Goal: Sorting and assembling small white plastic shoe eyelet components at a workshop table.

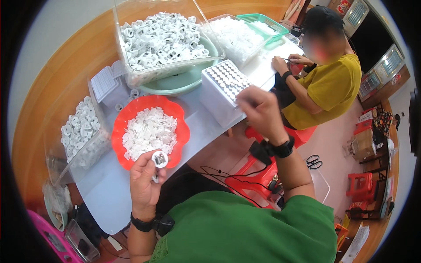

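Note:
My left hand [144,186] grips a small round white plastic part [160,159] with a dark, metallic-looking opening in its face, just over the near rim of a red scalloped bowl [119,139]. Small flat white pieces [151,131] fill that bowl. At the right, my right hand [262,109] has its fingers curled together by the near right edge of a white box [215,103]. Rows of small round discs [226,79] stand on the box's top. The fingertips are slightly blurred, and whatever they may hold is hidden.
A clear bin [131,72] heaped with round white parts sits in a pale green basin [175,90]. Another clear bin [90,151] stands left. A gridded white block [105,83] is behind the bowl. A co-worker in yellow [333,83] sits far right. Cables [219,175] cross a red stool [258,175].

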Tool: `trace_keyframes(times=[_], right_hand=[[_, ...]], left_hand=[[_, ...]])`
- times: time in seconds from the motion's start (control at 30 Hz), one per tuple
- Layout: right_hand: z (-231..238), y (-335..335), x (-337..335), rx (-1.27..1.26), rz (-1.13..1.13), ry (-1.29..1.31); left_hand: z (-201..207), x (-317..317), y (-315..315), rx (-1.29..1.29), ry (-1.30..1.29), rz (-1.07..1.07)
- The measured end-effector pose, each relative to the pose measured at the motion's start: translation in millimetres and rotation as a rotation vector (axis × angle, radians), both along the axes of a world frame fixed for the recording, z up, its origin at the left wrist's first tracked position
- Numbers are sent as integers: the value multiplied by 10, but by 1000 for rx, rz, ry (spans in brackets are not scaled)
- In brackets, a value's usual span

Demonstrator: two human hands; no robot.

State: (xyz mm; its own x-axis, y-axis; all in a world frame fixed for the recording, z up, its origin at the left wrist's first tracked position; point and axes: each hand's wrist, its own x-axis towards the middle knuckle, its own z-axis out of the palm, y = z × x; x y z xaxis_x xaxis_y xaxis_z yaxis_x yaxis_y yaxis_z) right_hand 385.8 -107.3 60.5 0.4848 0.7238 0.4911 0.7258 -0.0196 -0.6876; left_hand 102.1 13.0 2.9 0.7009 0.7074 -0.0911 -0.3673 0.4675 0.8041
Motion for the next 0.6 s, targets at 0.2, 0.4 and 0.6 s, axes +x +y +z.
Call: trace_keyframes(times=[0.2, 0.4, 0.6], right_hand=[[0, -130, 620, -75, -221, -199], [-5, -29, 615, -175, -156, -343], [4, 22, 616, -192, -74, -308]], left_hand=[[-26, 37, 19, -68, -26, 1], [-58, 60, 31, -92, -22, -19], [-26, 49, 32, -85, -2, -6]])
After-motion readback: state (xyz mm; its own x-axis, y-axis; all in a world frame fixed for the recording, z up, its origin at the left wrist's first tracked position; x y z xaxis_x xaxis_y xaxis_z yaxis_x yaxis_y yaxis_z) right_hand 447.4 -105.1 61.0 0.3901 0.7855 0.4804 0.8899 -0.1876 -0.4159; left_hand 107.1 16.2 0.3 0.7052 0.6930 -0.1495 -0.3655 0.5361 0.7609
